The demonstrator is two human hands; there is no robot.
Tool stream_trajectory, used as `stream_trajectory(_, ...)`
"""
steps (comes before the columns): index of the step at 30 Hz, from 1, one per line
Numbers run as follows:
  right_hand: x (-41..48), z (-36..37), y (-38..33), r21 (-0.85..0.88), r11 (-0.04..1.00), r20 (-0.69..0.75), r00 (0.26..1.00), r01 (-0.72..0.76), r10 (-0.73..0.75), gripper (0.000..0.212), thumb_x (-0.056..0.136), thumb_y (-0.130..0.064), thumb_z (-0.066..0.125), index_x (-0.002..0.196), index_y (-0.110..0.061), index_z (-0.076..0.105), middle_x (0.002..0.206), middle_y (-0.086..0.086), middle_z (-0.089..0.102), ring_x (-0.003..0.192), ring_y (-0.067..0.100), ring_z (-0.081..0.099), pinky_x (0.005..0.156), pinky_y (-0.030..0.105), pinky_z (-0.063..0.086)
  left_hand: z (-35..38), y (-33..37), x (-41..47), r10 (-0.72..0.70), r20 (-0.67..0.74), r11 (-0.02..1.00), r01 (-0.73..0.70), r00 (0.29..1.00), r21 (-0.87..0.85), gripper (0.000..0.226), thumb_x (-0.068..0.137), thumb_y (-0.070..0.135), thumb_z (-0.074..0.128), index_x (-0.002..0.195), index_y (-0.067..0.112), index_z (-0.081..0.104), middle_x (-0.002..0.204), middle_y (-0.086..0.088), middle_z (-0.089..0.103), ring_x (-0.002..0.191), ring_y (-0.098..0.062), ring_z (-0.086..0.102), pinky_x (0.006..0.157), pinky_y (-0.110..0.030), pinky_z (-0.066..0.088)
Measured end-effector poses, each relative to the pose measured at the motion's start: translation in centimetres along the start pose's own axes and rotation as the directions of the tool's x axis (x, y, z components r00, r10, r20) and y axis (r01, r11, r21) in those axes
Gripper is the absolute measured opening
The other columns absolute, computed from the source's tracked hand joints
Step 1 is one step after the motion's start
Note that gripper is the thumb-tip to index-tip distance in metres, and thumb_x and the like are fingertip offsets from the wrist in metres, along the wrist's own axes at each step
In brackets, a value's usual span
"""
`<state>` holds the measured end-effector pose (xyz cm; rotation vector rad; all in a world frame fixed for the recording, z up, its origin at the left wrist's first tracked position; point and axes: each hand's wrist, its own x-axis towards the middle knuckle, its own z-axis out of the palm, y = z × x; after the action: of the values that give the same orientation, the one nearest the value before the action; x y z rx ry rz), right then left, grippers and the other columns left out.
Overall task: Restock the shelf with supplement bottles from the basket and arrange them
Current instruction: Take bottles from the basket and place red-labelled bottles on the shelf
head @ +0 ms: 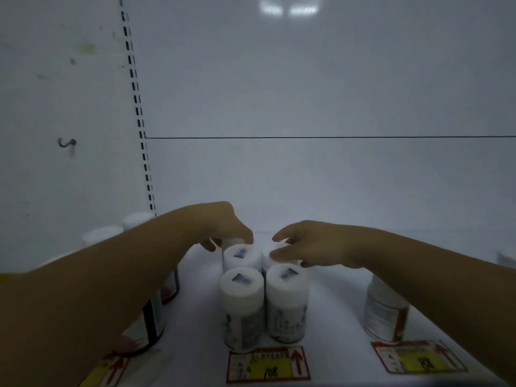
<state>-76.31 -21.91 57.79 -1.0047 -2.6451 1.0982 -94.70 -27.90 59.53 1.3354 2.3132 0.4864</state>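
Several white-capped supplement bottles stand in two rows on the white shelf. The front pair are the front left bottle and the front right bottle. Behind them stand a second left bottle and a second right bottle. My left hand reaches over the left row, fingers curled around a rear bottle's cap that is mostly hidden. My right hand rests with fingers on the cap of the second right bottle. The basket is out of view.
A dark-labelled bottle stands under my left forearm, with more white caps behind it at the left. An orange-labelled bottle stands at the right under my right forearm. Price tags line the shelf's front edge. The back panel is bare white.
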Motion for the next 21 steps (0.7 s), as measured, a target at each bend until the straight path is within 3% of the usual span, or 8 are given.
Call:
stream_trajectory(2,-0.8,-0.6,0.0,-0.082,0.996,-0.093,0.994,0.044,-0.052,0.059,0.085,-0.048,0.055,0.136,-0.023,0.04,0.144,0.002,0.043,0.125,0.02,0.045,0.099,0.028,0.036,0.0,0.3,-0.4,0.076,-0.098,0.995,-0.07,0.992,0.07,0.049,0.078,0.046,0.064,0.106,0.006,0.063,0.105,-0.007,0.061,0.093,-0.022,0.057,0.075,-0.031,0.048)
stream_trajectory(5,-3.4,-2.1,0.6,-0.06,0.993,-0.235,0.965,0.106,-0.118,0.061,0.085,-0.047,0.056,0.138,-0.024,0.036,0.148,0.003,0.038,0.13,0.02,0.041,0.094,0.026,0.032,0.8,2.1,-1.9,0.223,-0.237,0.961,-0.172,0.946,0.218,0.065,0.086,0.052,0.052,0.136,0.012,0.043,0.144,-0.008,0.044,0.128,-0.024,0.043,0.104,-0.035,0.033)
stream_trajectory(8,-7.8,-4.2,2.2,-0.045,0.988,-0.341,0.927,0.149,-0.155,0.061,0.083,-0.046,0.058,0.137,-0.026,0.038,0.147,0.001,0.038,0.131,0.019,0.039,0.095,0.027,0.033,2.4,5.8,-4.4,0.373,-0.284,0.912,-0.291,0.883,0.291,0.063,0.087,0.051,0.051,0.139,0.019,0.038,0.148,-0.003,0.04,0.131,-0.022,0.041,0.107,-0.033,0.031)
stream_trajectory(11,-14.3,-6.2,5.5,-0.01,0.984,-0.394,0.904,0.175,-0.165,0.057,0.082,-0.046,0.06,0.134,-0.029,0.042,0.144,-0.001,0.042,0.128,0.017,0.042,0.092,0.026,0.036,5.9,11.5,-8.2,0.53,-0.395,0.848,-0.469,0.751,0.245,0.053,0.089,0.041,0.053,0.136,0.021,0.042,0.142,-0.001,0.049,0.125,-0.02,0.048,0.101,-0.031,0.036)
stream_trajectory(14,-22.4,-7.8,10.5,0.061,0.983,-0.418,0.899,0.172,-0.132,0.046,0.082,-0.041,0.062,0.125,-0.028,0.052,0.137,-0.003,0.051,0.124,0.013,0.048,0.096,0.026,0.038,11.6,16.8,-13.4,0.547,-0.56,0.721,-0.69,0.622,-0.062,0.034,0.089,0.024,0.056,0.123,0.021,0.056,0.119,0.002,0.065,0.108,-0.012,0.059,0.089,-0.019,0.042)
stream_trajectory(18,-32.9,-9.4,19.3,0.289,0.949,-0.354,0.935,0.129,-0.019,0.022,0.084,-0.031,0.063,0.103,-0.022,0.067,0.109,-0.003,0.071,0.102,0.01,0.066,0.091,0.029,0.053,22.7,21.5,-20.2,0.59,-0.535,0.5,-0.794,0.604,-0.345,0.021,0.085,0.012,0.062,0.089,0.031,0.068,0.085,0.014,0.075,0.086,-0.003,0.068,0.08,-0.017,0.051)
stream_trajectory(21,-38.5,-8.7,26.6,0.426,0.903,-0.277,0.958,0.056,0.072,0.016,0.085,-0.031,0.061,0.097,-0.025,0.069,0.102,-0.002,0.074,0.096,0.012,0.069,0.082,0.026,0.057,31.7,23.2,-22.1,0.623,-0.39,0.555,-0.734,0.678,-0.391,0.016,0.081,0.012,0.068,0.082,0.027,0.07,0.077,0.015,0.074,0.074,0.01,0.065,0.066,-0.002,0.046)
